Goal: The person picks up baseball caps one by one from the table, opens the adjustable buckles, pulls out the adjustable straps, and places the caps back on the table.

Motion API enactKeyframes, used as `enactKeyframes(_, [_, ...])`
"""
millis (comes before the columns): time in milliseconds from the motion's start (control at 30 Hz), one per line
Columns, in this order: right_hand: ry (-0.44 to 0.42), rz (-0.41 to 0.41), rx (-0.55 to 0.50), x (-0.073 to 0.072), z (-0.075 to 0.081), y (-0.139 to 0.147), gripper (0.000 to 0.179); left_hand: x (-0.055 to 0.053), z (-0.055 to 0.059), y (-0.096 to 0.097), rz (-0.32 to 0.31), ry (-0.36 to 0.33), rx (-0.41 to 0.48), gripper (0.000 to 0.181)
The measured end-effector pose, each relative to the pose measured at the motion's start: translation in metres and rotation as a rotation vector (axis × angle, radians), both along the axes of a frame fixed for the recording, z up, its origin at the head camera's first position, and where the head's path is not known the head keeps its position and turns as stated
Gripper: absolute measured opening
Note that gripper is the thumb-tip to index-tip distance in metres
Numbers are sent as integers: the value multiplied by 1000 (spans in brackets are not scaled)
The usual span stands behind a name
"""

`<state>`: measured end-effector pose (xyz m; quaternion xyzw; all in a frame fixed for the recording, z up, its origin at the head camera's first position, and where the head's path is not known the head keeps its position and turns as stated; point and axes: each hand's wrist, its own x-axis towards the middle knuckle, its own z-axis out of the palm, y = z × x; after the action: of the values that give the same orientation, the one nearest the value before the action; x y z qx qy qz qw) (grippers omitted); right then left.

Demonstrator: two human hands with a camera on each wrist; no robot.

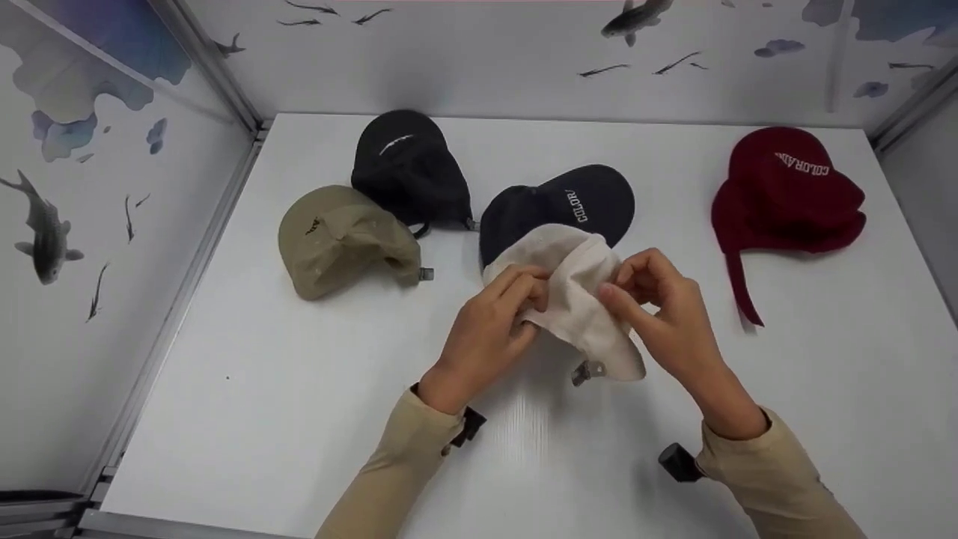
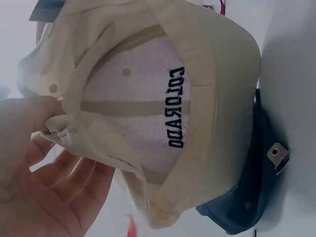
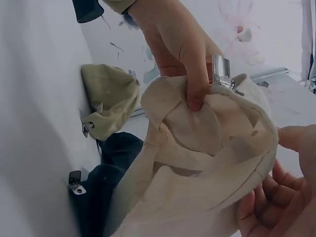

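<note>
Both hands hold a cream cap (image 1: 576, 284) over the table, with its inside showing. My left hand (image 1: 490, 326) pinches the cap's edge, the thumb inside the crown in the right wrist view. At the opposite edge my right hand (image 1: 670, 318) grips the fabric between thumb and curled fingers. A metal buckle (image 1: 587, 372) hangs from the cap's strap on the near side. Inside the crown, dark COLORADO stitching (image 2: 176, 108) shows reversed in the left wrist view. Behind the cream cap, partly covered by it, lies a navy cap (image 1: 569, 198).
On the left, an olive cap (image 1: 344, 239) lies against a black cap (image 1: 408, 168). A dark red cap (image 1: 793, 195) rests at the far right, its strap trailing forward. The white table (image 1: 299, 419) is bordered by printed panels (image 1: 494, 67) at the back and sides.
</note>
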<state>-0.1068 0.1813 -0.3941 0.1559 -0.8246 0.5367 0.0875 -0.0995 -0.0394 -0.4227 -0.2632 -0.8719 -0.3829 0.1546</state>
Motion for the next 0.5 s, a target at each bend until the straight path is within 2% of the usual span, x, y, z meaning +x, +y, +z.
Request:
enactKeyframes(133, [73,-83,96,-13,5,-2,27,3,0,5,-18,-3,-32,26])
enactKeyframes(233, [70,-96,197,-22,10,-2,27,4,-1,7,-29,-9,-61,27])
enactKeyframes(367, [11,-46,264,-29,13,-1,19,4,-2,10,-39,-17,-74,28])
enactKeyframes(500, [-88,47,257,-31,16,1,17,4,-2,9,-38,-21,-72,27])
